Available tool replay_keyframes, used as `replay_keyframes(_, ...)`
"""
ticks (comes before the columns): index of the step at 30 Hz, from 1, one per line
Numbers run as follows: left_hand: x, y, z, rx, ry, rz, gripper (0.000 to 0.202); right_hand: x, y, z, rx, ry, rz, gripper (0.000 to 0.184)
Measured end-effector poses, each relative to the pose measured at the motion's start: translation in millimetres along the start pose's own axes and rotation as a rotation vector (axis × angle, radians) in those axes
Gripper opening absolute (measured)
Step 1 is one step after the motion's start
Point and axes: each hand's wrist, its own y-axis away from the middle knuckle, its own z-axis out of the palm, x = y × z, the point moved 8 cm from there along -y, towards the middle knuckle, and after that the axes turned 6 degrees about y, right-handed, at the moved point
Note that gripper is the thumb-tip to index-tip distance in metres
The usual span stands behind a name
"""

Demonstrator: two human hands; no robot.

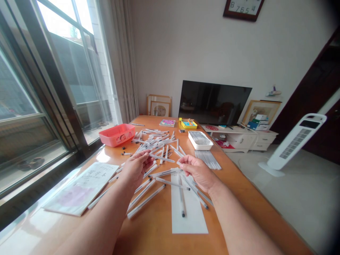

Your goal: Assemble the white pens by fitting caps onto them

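My left hand [138, 164] is closed around one end of a translucent pen [162, 158], which points right toward my other hand. My right hand [196, 170] pinches with thumb and fingertips just beyond the pen's tip; something small and pale seems to be between them, too small to name. Below the hands, several loose pens [147, 201] with dark ends lie on the table, some across a white paper strip [190, 225]. A larger heap of pens [154, 141] spreads out behind my left hand.
A red plastic basket [117, 135] stands at the left, with small black caps [123, 153] near it. At the right are a white tray [201, 146] of pens and a row of pens [208, 160]. A notebook [81, 187] lies left; a yellow box [188, 123] sits far back.
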Motion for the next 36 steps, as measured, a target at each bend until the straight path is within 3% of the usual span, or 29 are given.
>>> replay_keyframes(12,1,2,2.7,-0.003,-0.007,-0.001,0.02,5,-2,-3,0.045,0.013,0.044,0.022)
replay_keyframes(18,0,0,0.6,-0.004,-0.004,0.015,0.022,7,-2,-3,0.005,-0.199,0.05,0.037)
replay_keyframes(23,1,-1,1.4,-0.014,0.008,0.019,0.021,-1,2,2,-0.036,-0.332,0.062,0.028)
replay_keyframes(30,-1,-2,-0.1,-0.021,0.014,0.018,0.02,4,2,-2,0.022,-0.352,0.124,0.024)
replay_keyframes(36,0,-3,0.2,-0.012,0.018,0.021,0.02,18,-5,-13,0.178,-0.349,0.131,0.027)
